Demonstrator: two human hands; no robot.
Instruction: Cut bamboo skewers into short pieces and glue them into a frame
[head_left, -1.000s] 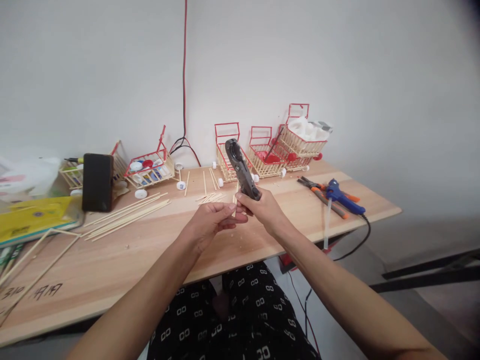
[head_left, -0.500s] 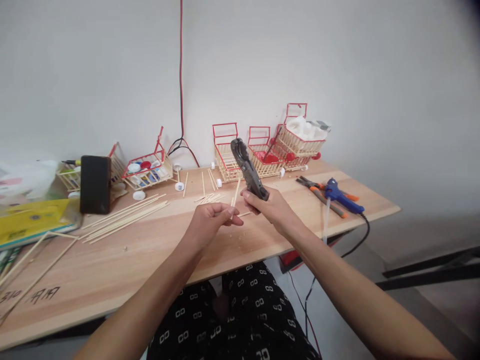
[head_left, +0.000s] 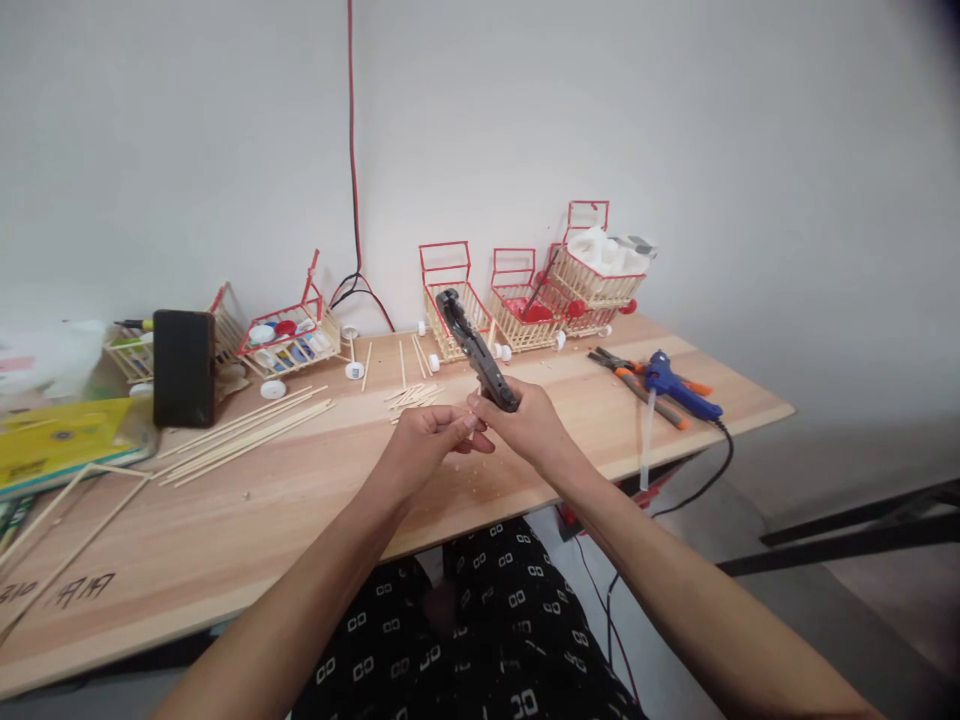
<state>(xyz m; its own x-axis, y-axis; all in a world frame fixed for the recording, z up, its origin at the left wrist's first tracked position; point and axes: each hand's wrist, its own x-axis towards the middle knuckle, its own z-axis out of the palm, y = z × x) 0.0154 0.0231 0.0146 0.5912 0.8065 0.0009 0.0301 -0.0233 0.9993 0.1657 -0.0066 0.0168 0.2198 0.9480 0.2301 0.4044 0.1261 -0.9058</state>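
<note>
My right hand (head_left: 525,425) grips the handles of dark grey cutting pliers (head_left: 472,345), whose head points up and to the left above the wooden table (head_left: 300,490). My left hand (head_left: 427,440) meets it at the fingertips, pinching a short thin wooden stick that is mostly hidden between the fingers. Both hands hover over the table's front middle. Short cut sticks (head_left: 412,395) lie on the table just behind them.
Small stick-built carts with red frames (head_left: 517,300) line the wall. A blue glue gun (head_left: 679,392) and orange-handled pliers (head_left: 637,378) lie at the right. Long sticks (head_left: 240,430), a black phone (head_left: 184,367), a cart of bottle caps (head_left: 289,335) and a yellow box (head_left: 60,440) are at the left.
The pliers dipped lower and swung left, and my two hands came back together at the fingertips. The stick that stuck up from my left hand is now hidden.
</note>
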